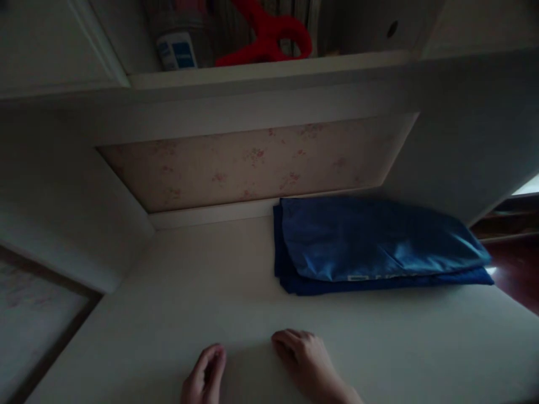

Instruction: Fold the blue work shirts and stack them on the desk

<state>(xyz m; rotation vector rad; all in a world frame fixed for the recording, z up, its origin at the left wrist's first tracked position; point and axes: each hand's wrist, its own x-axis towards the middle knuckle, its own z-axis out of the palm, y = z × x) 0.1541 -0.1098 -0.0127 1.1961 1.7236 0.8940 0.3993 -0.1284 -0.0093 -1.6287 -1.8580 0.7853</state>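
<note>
We see two bare hands over a pale tabletop point(202, 286), with a folded blue fabric bundle point(379, 241) lying to the right.
From the left, we note a labelled jar point(177, 51) on the shelf point(345, 64) above, then our left hand point(204, 375), its thumb and forefinger curled together at the tips; next comes the floral panel point(252, 165) behind, red scissors point(272, 36) on the shelf, and our right hand point(304, 359), loosely bent, its fingertips too hidden for us to tell whether they meet, just in front of the glossy bundle, apart from it.
</note>
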